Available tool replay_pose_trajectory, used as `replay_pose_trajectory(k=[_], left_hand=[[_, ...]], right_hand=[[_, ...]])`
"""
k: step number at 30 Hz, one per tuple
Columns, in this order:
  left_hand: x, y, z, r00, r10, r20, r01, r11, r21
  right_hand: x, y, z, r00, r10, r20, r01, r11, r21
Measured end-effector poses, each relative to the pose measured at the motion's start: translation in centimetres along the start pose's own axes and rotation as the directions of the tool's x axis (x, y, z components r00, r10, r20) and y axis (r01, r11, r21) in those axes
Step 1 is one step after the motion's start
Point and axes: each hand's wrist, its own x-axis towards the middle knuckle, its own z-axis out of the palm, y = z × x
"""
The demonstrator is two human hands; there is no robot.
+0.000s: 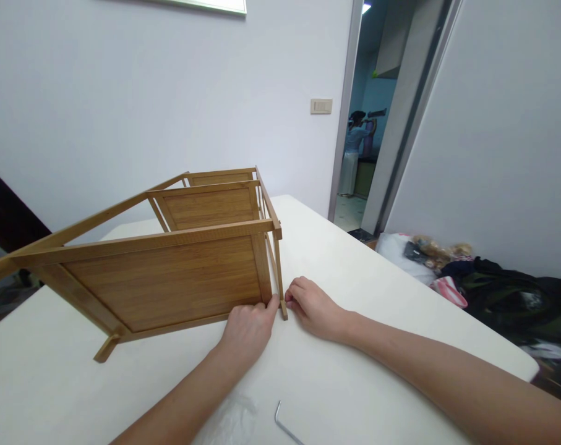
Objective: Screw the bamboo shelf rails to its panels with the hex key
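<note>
A wooden shelf rack (192, 281) with panelled shelves lies on its side on the white table (336, 383). My left hand (250, 327) is closed at the lower right corner of its nearest panel, the index finger pressed against the frame near the leg. Just right of that leg is my right hand (315, 308), its fingers curled and pinched together close to the wood. Whatever sits between those fingertips is hidden or too small to name. A metal hex key (284, 423) lies on the table between my forearms, beside a crumpled clear plastic bag (234, 420).
A doorway (377, 123) opens at the back right, where a person (353, 148) stands in the other room. Dark clothes and bags (503, 303) are piled beyond the table's right edge. A wall switch (321, 106) is beside the door frame.
</note>
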Motion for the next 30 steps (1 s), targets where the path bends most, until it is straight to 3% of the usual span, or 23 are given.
replay_pose_trajectory(k=[14, 30], left_hand=[[0.2, 0.0, 0.8, 0.997, 0.008, -0.072, -0.007, 1.0, 0.018], [0.0, 0.0, 0.4, 0.998, 0.012, -0.057, -0.012, 1.0, 0.009]], right_hand=[[0.1, -0.1, 0.2, 1.0, -0.001, 0.029, 0.004, 0.996, -0.093], [0.2, 0.3, 0.2, 1.0, 0.016, 0.018, -0.016, 0.999, -0.034]])
